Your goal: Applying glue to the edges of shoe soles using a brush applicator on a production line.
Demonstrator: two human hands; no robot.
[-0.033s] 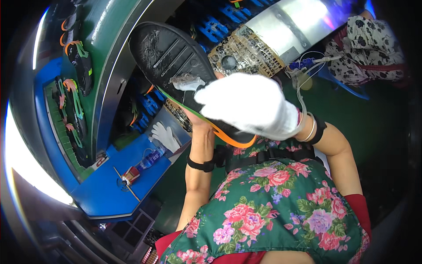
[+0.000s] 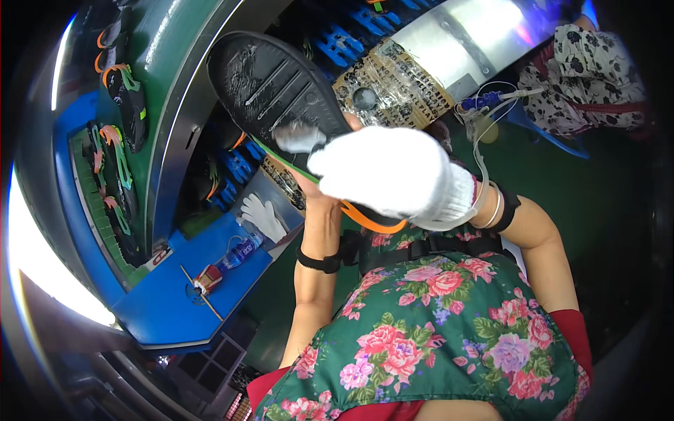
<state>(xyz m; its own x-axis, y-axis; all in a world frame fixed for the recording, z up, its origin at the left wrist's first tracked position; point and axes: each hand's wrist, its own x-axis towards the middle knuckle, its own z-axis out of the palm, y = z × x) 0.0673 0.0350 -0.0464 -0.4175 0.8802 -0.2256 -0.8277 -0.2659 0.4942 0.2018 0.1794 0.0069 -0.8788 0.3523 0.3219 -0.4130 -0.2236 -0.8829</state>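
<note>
Shoe (image 2: pixel 281 91), gloved right hand (image 2: pixel 386 172), lettered brown sheet (image 2: pixel 404 84)

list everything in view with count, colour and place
ridged shoe: one, black, orange and green, upper middle
other shoes: several, mostly black, far left
cloth gloves: two, white, one worn, one middle left
plastic bottle: one, bluish clear, left
small packet: one, red, on table
flat table: one, blue, lower left
slotted racks: several, blue, top
flowered fabric: one, black-white, upper right
floral apron: one, green-pink, lower middle
left hand: one, bare, under shoe
right hand: one, gloved, at shoe
</note>
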